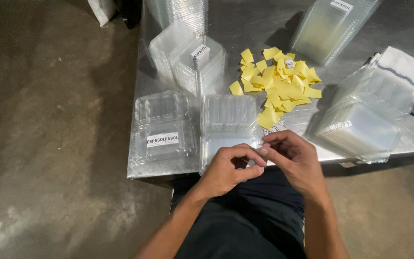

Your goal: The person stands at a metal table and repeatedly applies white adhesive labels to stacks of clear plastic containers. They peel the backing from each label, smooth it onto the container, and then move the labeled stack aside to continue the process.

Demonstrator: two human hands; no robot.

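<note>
**Hands Pinched Together at the Near Table Edge**

While the metal table (168,170) is viewed from above, a closed clear plastic clamshell box with white labels (164,127) is seen at the near left. Just right of it, an open clear plastic clamshell box (228,120) is laid. At its near edge, the left hand (226,170) and right hand (295,158) are met, fingertips pinched on something too small to tell. Farther off, a pile of yellow paper slips (279,84) is scattered, and stacked clear containers (365,115) are kept at the right.

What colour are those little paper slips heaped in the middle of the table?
Yellow. The paper slips show clearly in the head view, heaped on the metal table.
</note>
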